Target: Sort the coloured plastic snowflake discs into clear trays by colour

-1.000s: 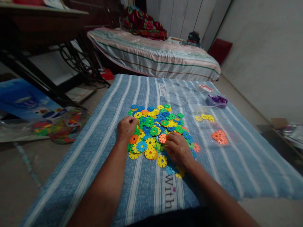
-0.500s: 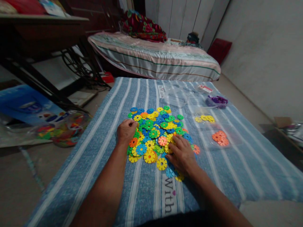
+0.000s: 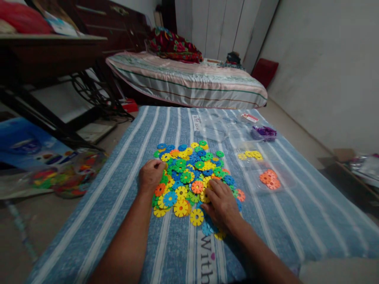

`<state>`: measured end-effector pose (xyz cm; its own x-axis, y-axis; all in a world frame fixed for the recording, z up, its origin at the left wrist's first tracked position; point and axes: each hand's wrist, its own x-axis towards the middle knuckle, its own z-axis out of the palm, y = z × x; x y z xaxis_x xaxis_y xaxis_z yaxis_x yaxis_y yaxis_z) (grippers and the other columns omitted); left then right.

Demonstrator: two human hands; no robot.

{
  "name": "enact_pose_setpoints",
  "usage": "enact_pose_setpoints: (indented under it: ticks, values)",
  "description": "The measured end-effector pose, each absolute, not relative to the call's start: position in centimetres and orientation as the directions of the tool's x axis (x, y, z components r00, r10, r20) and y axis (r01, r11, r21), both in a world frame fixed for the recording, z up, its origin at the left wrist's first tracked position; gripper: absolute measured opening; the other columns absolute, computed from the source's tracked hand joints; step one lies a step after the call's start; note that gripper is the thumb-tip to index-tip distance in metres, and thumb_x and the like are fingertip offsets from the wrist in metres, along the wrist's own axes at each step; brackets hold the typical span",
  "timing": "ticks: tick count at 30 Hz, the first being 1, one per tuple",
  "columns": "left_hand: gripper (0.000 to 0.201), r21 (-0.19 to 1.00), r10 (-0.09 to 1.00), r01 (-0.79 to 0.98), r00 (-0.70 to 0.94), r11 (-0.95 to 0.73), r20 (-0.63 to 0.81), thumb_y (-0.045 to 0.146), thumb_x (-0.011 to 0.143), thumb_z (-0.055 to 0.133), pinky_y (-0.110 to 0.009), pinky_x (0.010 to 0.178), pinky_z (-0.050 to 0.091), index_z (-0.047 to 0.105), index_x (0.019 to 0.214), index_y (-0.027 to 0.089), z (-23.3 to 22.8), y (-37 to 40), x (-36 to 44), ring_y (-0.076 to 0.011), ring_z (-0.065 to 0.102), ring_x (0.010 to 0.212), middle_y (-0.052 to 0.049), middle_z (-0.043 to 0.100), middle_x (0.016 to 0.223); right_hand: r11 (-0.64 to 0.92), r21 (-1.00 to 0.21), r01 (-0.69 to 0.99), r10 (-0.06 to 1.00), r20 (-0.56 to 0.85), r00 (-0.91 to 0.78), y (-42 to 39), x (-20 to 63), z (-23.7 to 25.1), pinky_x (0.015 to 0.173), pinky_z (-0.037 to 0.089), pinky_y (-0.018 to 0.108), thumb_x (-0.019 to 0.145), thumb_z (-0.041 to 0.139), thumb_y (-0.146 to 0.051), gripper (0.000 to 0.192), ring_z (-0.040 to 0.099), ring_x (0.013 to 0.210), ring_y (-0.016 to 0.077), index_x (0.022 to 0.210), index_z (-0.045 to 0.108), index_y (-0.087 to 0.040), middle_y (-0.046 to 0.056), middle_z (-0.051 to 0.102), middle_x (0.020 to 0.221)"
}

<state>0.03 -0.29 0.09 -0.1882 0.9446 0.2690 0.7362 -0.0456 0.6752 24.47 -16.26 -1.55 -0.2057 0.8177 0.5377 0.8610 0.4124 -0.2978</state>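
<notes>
A heap of flat, notched plastic discs in blue, green, yellow and orange (image 3: 181, 192) lies on the striped cloth. At its left edge is my left hand (image 3: 150, 176), closed, thumb and forefinger brought together by a yellow disc; what they pinch is hidden. My right hand (image 3: 223, 205) reaches over the heap's right side, palm down. Its fingers are apart and bent, with the tips touching yellow discs (image 3: 205, 196). Close to the right thumb lies a single yellow disc (image 3: 197, 217).
To the right stand clear plastic boxes holding orange discs (image 3: 270, 179), yellow discs (image 3: 251, 155) and purple pieces (image 3: 265, 132). A clear lid or tray (image 3: 214, 132) lies behind the heap. Bags of colourful pieces (image 3: 78, 173) sit at left, below the table. A bed (image 3: 189, 85) stands beyond.
The whole scene has shifted slightly down and left in view as the head moved. Both hands keep nearly the same places at the heap.
</notes>
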Motion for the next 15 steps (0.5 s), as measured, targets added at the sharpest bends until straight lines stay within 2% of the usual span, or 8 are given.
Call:
enact_pose_setpoints:
  ticks: [5, 10, 12, 15]
  values:
    - [0.020, 0.667, 0.942, 0.743, -0.186, -0.050, 0.278, 0.039, 0.073, 0.054, -0.028, 0.075, 0.048, 0.064, 0.068, 0.023, 0.0, -0.6, 0.0, -0.0185, 0.063, 0.077, -0.001, 0.069, 0.080, 0.400, -0.293, 0.868, 0.809, 0.557, -0.185, -16.1, 24.3, -1.7, 0.099, 0.047, 0.051, 0.088, 0.062, -0.030, 0.017, 0.055, 0.119, 0.0307, 0.102, 0.065, -0.021, 0.015, 0.062, 0.124]
    - [0.019, 0.665, 0.931, 0.747, -0.226, -0.024, 0.288, 0.037, 0.076, 0.052, -0.031, 0.081, 0.050, 0.063, 0.073, 0.023, 0.2, -1.0, 0.6, -0.0207, 0.065, 0.083, -0.005, 0.068, 0.085, 0.435, -0.296, 0.850, 0.779, 0.597, -0.190, -16.0, 24.2, -1.8, 0.096, 0.049, 0.050, 0.091, 0.058, -0.031, 0.016, 0.056, 0.117, 0.0302, 0.101, 0.063, -0.020, 0.016, 0.063, 0.122]
    - [0.020, 0.663, 0.927, 0.748, -0.224, -0.033, 0.299, 0.037, 0.077, 0.052, -0.033, 0.086, 0.051, 0.064, 0.079, 0.022, 0.1, -1.1, 0.9, -0.0228, 0.066, 0.089, -0.008, 0.069, 0.092, 0.438, -0.294, 0.849, 0.771, 0.610, -0.186, -16.0, 24.2, -1.9, 0.096, 0.049, 0.050, 0.091, 0.056, -0.031, 0.017, 0.056, 0.116, 0.0306, 0.101, 0.063, -0.020, 0.016, 0.063, 0.122]
    - [0.028, 0.660, 0.921, 0.749, -0.207, -0.069, 0.330, 0.038, 0.078, 0.054, -0.037, 0.100, 0.048, 0.064, 0.096, 0.019, -0.3, -1.0, 1.6, -0.0268, 0.064, 0.109, -0.013, 0.067, 0.112, 0.438, -0.295, 0.849, 0.766, 0.616, -0.181, -16.0, 24.1, -1.9, 0.095, 0.049, 0.051, 0.092, 0.054, -0.031, 0.017, 0.056, 0.116, 0.0310, 0.101, 0.063, -0.020, 0.017, 0.063, 0.123]
